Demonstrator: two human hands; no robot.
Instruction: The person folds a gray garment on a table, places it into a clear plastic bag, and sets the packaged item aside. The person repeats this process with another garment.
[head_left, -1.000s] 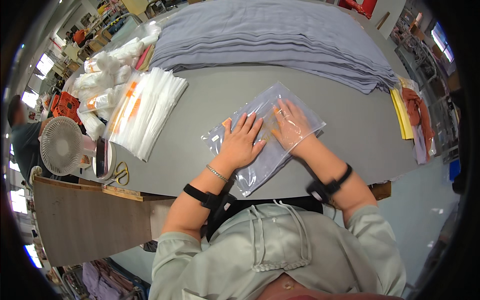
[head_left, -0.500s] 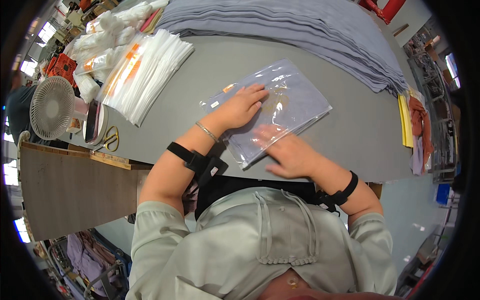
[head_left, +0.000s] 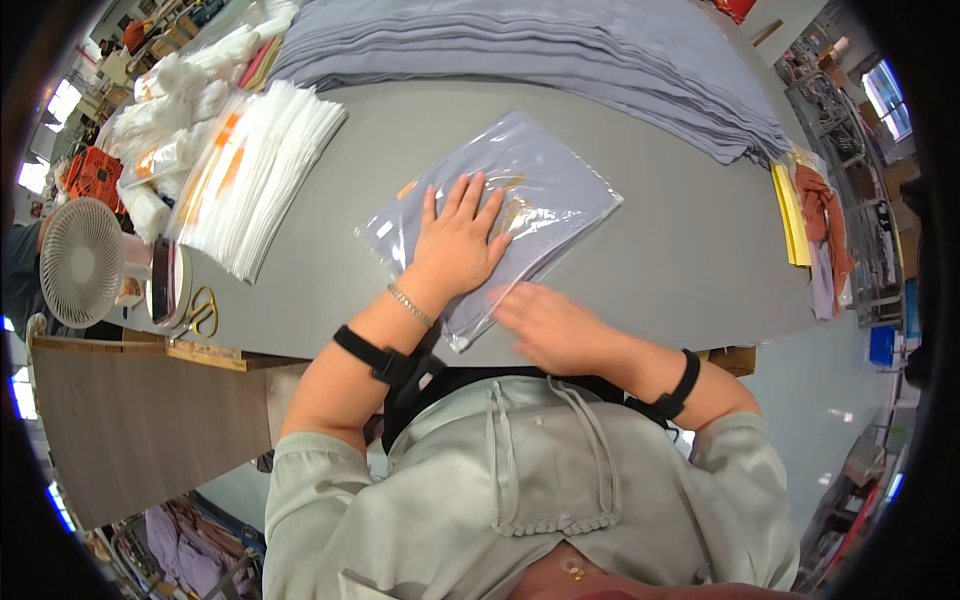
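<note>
A clear plastic bag with folded grey-blue cloth inside [head_left: 565,185] lies flat and slanted on the grey table. A small white label and an orange patch show near its left edge. My left hand [head_left: 458,242] rests palm down on the bag with its fingers spread. At the bag's near right edge is my right hand [head_left: 555,330], its fingertips against or just beside the plastic. Motion smears those fingers, so I cannot tell whether they grip the edge.
Long layers of grey-blue cloth [head_left: 540,50] line the far side of the table [head_left: 680,270]. To the left lie stacked clear bags [head_left: 255,180], a white fan [head_left: 82,262] and yellow-handled scissors [head_left: 204,312]. Yellow sheets [head_left: 790,215] and rust-coloured cloth [head_left: 825,225] sit at the right edge.
My left hand's fingers have spread wider on the bag. My right hand has drawn back from the bag's top to its near edge. The whole view has shifted slightly.
</note>
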